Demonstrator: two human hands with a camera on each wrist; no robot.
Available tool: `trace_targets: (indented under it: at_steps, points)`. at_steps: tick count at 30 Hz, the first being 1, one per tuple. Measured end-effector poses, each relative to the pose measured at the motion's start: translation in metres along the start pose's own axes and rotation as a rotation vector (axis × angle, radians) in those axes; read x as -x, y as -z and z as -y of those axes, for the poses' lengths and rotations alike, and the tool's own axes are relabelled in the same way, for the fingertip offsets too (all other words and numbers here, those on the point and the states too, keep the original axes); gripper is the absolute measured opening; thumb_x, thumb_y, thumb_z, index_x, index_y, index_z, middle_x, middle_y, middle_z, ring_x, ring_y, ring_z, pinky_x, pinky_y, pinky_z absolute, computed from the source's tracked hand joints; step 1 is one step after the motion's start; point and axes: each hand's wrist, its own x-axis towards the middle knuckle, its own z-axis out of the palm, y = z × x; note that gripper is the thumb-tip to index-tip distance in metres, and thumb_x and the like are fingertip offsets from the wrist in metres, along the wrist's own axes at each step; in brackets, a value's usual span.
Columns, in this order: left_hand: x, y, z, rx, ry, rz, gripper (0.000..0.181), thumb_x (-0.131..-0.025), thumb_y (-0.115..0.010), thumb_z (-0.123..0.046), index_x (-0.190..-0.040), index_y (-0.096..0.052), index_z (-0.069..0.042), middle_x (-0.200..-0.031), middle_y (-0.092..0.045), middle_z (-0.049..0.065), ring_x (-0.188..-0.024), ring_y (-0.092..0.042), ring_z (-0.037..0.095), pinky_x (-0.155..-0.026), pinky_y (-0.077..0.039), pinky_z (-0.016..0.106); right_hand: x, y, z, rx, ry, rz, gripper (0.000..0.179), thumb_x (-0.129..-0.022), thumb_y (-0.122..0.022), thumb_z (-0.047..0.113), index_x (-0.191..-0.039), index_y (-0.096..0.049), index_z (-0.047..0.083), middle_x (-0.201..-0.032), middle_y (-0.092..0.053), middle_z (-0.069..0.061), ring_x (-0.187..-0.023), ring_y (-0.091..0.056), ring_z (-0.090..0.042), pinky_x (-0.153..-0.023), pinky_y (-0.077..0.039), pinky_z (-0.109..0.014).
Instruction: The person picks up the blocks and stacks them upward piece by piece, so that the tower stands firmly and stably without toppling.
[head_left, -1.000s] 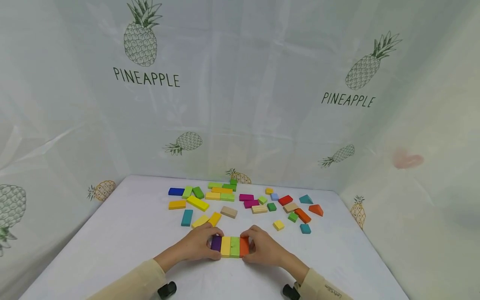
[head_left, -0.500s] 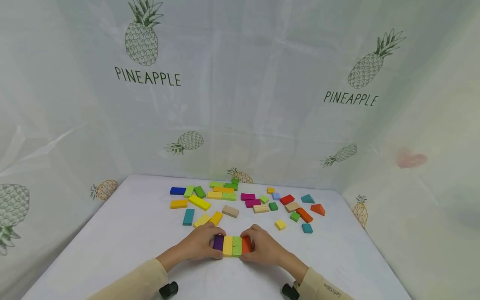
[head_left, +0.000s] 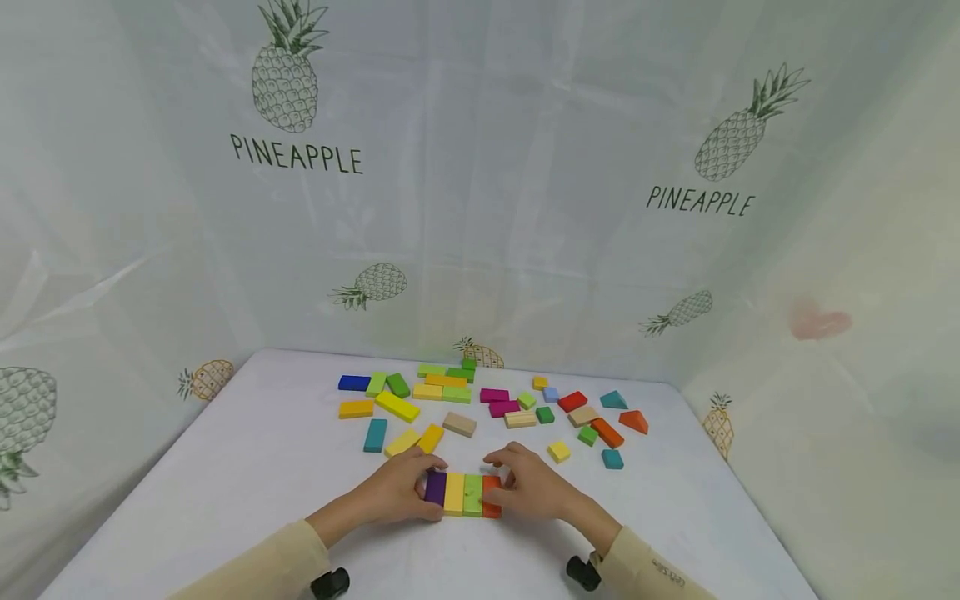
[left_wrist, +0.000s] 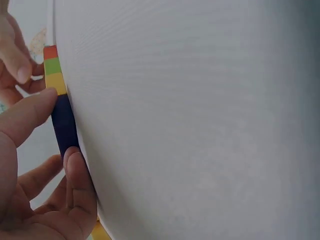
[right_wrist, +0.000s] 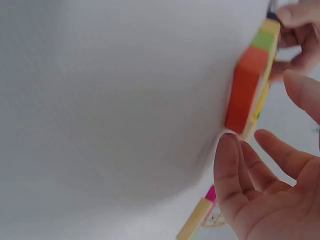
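Note:
Four-sided wooden blocks lie flat side by side in a short row in the head view: a purple block [head_left: 436,487], a yellow block [head_left: 453,494], a lime green block [head_left: 472,495] and an orange-red block [head_left: 491,497]. My left hand [head_left: 399,489] pinches the purple block at the row's left end, thumb at its near end and fingers at its far end. At the other end, my right hand [head_left: 534,485] is spread beside the orange-red block. In the right wrist view, a gap shows between its fingers [right_wrist: 229,160] and the orange-red block [right_wrist: 245,90].
Many loose blocks lie behind the row, among them a teal block [head_left: 375,435], a beige block [head_left: 459,424], a small yellow block [head_left: 558,452] and an orange triangle [head_left: 633,422]. A pineapple-print sheet [head_left: 480,208] hangs behind the white table [head_left: 225,467].
My right hand has loosened its grip on the orange-red block, its fingers lifting away to the right. The left hand stays at the purple block. The row looks the same.

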Motion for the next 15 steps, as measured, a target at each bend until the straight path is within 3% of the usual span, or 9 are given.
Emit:
trace_targets:
  at_steps: [6, 15]
  points:
    - [0.002, 0.0, 0.001, 0.033, 0.007, -0.003, 0.061, -0.081, -0.094, -0.038, -0.133, -0.069, -0.021, -0.116, -0.058, -0.002, -0.087, -0.056, 0.012, -0.075, -0.051, 0.025, -0.022, 0.013, -0.006, 0.022, -0.036, -0.07, 0.049, -0.097, -0.079, 0.031, -0.139, -0.067, 0.009, -0.125, -0.065, -0.008, -0.104, -0.064, -0.025, -0.079, -0.057, -0.026]
    - [0.002, 0.002, 0.0, 0.088, 0.034, 0.005, 0.067, -0.079, -0.096, -0.034, -0.136, -0.066, -0.017, -0.126, -0.061, -0.001, -0.087, -0.06, 0.01, -0.077, -0.057, 0.023, -0.064, 0.019, -0.008, 0.054, -0.038, -0.12, 0.047, -0.097, -0.079, 0.023, -0.14, -0.066, 0.007, -0.126, -0.066, -0.012, -0.102, -0.065, -0.026, -0.086, -0.06, -0.035]
